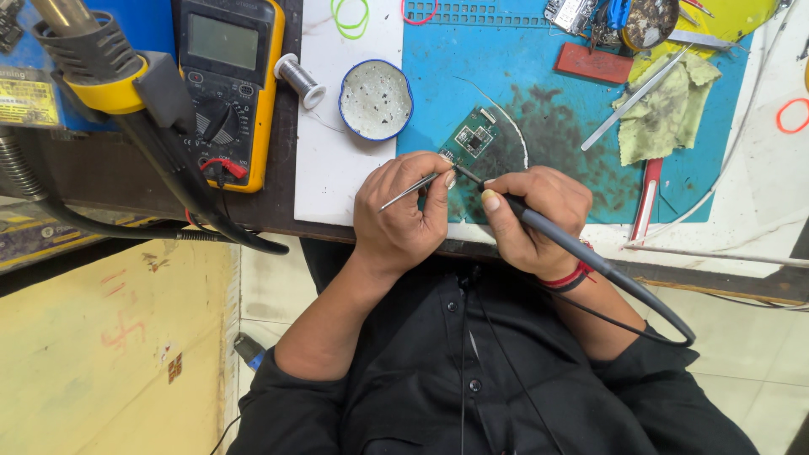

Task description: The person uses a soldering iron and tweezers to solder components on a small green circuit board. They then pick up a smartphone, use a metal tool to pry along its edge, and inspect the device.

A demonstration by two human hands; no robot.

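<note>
Now the left hand [403, 211] pinches tweezers [410, 190] and the right hand [531, 215] grips a soldering iron [590, 257], both beside the green circuit board [468, 139].

Green circuit board [472, 139], stained blue mat [539, 93]

light: bright, even, diffuse from above | shadows: soft, short, under both hands | glare: mild sheen on the white board [337, 168] and multimeter [226, 84] screen | focus: sharp at centre | edges: wide-angle bending, hot-air nozzle [80, 50] at top left slightly soft
</note>
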